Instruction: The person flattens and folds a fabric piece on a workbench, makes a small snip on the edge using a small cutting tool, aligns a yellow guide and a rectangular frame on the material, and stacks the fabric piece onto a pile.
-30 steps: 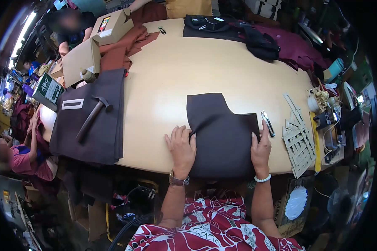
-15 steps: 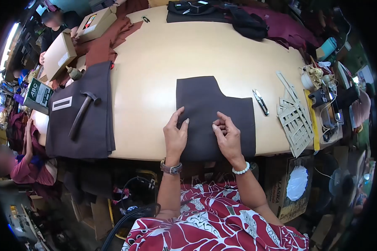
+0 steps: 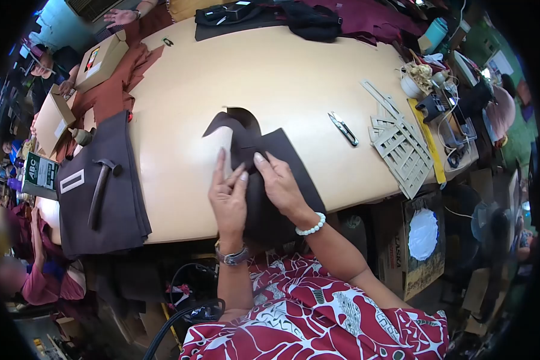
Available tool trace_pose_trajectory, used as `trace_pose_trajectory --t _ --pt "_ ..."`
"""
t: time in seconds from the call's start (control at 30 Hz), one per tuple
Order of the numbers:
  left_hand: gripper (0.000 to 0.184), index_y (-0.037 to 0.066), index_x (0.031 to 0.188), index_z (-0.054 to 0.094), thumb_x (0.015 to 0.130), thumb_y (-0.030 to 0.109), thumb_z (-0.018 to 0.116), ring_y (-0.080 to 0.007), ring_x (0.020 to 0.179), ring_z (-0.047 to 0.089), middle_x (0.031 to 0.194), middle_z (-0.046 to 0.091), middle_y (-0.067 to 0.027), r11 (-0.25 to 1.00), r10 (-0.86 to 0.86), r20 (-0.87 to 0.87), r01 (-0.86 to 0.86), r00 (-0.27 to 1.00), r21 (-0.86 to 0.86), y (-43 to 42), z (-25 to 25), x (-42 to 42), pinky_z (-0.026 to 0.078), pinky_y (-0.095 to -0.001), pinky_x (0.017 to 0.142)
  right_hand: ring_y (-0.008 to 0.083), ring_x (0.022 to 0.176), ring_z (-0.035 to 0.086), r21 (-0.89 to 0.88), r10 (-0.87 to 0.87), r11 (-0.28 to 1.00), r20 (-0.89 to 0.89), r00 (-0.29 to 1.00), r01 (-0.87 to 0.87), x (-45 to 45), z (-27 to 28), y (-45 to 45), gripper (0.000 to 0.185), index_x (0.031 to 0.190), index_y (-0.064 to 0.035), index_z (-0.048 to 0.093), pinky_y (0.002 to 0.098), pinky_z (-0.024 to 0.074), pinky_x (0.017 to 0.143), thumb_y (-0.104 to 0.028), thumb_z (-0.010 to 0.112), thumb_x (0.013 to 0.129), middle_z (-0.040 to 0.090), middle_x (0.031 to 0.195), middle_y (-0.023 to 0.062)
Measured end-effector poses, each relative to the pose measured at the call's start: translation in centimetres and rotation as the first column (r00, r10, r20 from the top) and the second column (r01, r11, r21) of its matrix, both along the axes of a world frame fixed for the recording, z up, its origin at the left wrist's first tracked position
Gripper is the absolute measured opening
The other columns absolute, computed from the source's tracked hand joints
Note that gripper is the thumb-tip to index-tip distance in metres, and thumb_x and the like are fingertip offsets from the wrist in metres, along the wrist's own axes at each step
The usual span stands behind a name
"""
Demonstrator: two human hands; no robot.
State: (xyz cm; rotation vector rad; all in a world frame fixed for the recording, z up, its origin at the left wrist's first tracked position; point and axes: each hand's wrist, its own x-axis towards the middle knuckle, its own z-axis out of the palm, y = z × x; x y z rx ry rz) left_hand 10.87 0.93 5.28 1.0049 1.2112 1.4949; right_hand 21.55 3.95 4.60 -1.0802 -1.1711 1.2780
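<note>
A dark brown cut fabric piece (image 3: 291,165) lies at the table's near edge, its upper left part lifted and curled over. A pale patch, perhaps its underside, shows beside the curl. My right hand (image 3: 284,185) pinches the fabric near its middle between thumb and fingers. My left hand (image 3: 228,201) grips the raised part from the left, slightly blurred; the exact grip of its fingertips is partly hidden. Thread snips (image 3: 343,129) lie on the table to the right of the fabric.
To the left, a hammer (image 3: 102,189) and a pale rectangular frame (image 3: 72,181) rest on stacked dark fabric (image 3: 126,222). Slotted templates (image 3: 402,159) and a yellow ruler (image 3: 427,141) lie right. Co-workers sit at the left, near cardboard boxes (image 3: 102,63).
The fabric piece lay flat with both hands resting over it; now its upper left part is raised and curled between them. My view has shifted right, and another person's hand appears at upper left.
</note>
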Motion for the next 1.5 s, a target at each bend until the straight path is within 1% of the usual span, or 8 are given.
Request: trace_pose_trajectory --t 0.1,0.23,0.33,0.43,0.67,0.77,0.97,1.5 --pt "0.053 -0.002 0.136 0.04 0.086 -0.01 0.053 -0.0135 0.1 0.059 0.118 0.059 -0.0134 0.99 0.109 -0.012 -0.108 0.994 0.093 -0.1 0.6 -2.5 0.046 -0.0235 0.086 0.017 0.101 0.057 -0.221 0.145 0.962 -0.1 0.984 -0.164 0.4 2.1 -0.6 0.048 0.111 0.0169 0.052 0.0277 0.043 0.09 -0.029 0.046 0.098 0.064 0.106 0.0167" --pt "0.027 -0.002 0.116 0.054 0.089 -0.006 0.049 -0.014 0.092 0.06 0.099 0.064 -0.0101 0.885 0.461 -0.32 -0.4 0.828 0.239 0.5 -1.1 -8.6 0.046 -0.0249 0.082 0.0118 0.083 0.063 -0.127 0.033 0.986 -0.465 0.885 -0.104 5.2 2.5 0.5 0.025 0.114 0.0054 0.057 0.0252 0.0529 0.075 -0.008 0.053 0.093 0.065 0.097 0.0078" --pt "0.022 -0.003 0.105 0.061 0.087 -0.007 0.049 -0.0178 0.09 0.062 0.096 0.065 -0.0124 0.898 0.357 -0.65 -0.438 0.671 0.042 0.6 -1.4 -11.5 0.048 -0.0283 0.082 0.0106 0.078 0.062 -0.067 -0.074 0.995 0.025 0.997 0.076 11.0 -2.1 2.3 0.024 0.112 0.0047 0.058 0.0223 0.0505 0.07 -0.006 0.054 0.091 0.065 0.09 0.0059" --pt "0.02 -0.004 0.096 0.065 0.083 -0.007 0.049 -0.0254 0.09 0.064 0.096 0.065 -0.0157 0.896 0.406 -0.788 -0.373 0.463 0.242 1.2 -2.2 -12.3 0.049 -0.0336 0.083 0.032 0.079 0.066 0.371 -0.38 0.912 0.608 0.697 0.174 14.5 -3.7 2.4 0.031 0.11 0.0043 0.057 0.0363 0.051 0.074 -0.009 0.062 0.083 0.066 0.091 0.0211" --pt "0.032 -0.002 0.118 0.058 0.088 0.009 0.052 -0.0362 0.123 0.044 0.132 0.047 -0.0223 0.835 0.186 -0.969 -0.493 -0.165 0.244 0.7 -3.1 -13.0 0.038 -0.0456 0.1 0.0396 0.08 0.064 0.374 -0.405 0.91 0.714 0.571 0.179 17.0 -2.9 1.8 0.037 0.113 0.0042 0.055 0.0417 0.0503 0.072 -0.01 0.064 0.081 0.065 0.089 0.0244" --pt "0.04 0.001 0.124 0.056 0.092 0.024 0.052 -0.0413 0.132 0.031 0.141 0.037 -0.022 0.894 0.283 -0.946 -0.313 -0.159 0.32 0.6 -2.9 -8.6 0.029 -0.0518 0.105 0.038 0.082 0.064 0.387 -0.413 0.908 0.768 0.489 0.158 16.7 -2.6 1.7 0.033 0.11 0.0017 0.058 0.042 0.05 0.072 -0.014 0.063 0.082 0.065 0.091 0.023" --pt "0.065 0.005 0.141 0.036 0.091 0.043 0.051 -0.0412 0.138 0.02 0.148 0.026 -0.0216 0.965 -0.076 -0.963 0.261 0.258 -0.006 -0.9 -3.3 2.9 0.016 -0.0593 0.108 0.0337 0.087 0.061 0.507 -0.566 0.824 0.767 0.304 0.253 17.8 -2.0 4.0 0.025 0.099 -0.0007 0.065 0.0415 0.0487 0.078 -0.021 0.058 0.087 0.062 0.093 0.0173" --pt "0.073 0.007 0.14 0.038 0.084 0.048 0.059 -0.0399 0.138 0.02 0.148 0.027 -0.02 0.96 -0.095 -0.988 0.273 0.123 -0.058 -1.3 -3.7 4.0 0.017 -0.0616 0.107 0.036 0.087 0.062 0.299 -0.41 0.88 0.871 0.271 0.368 20.7 -1.7 7.4 0.013 0.09 -0.0015 0.062 0.0448 0.0487 0.078 -0.013 0.058 0.085 0.065 0.089 0.0181"
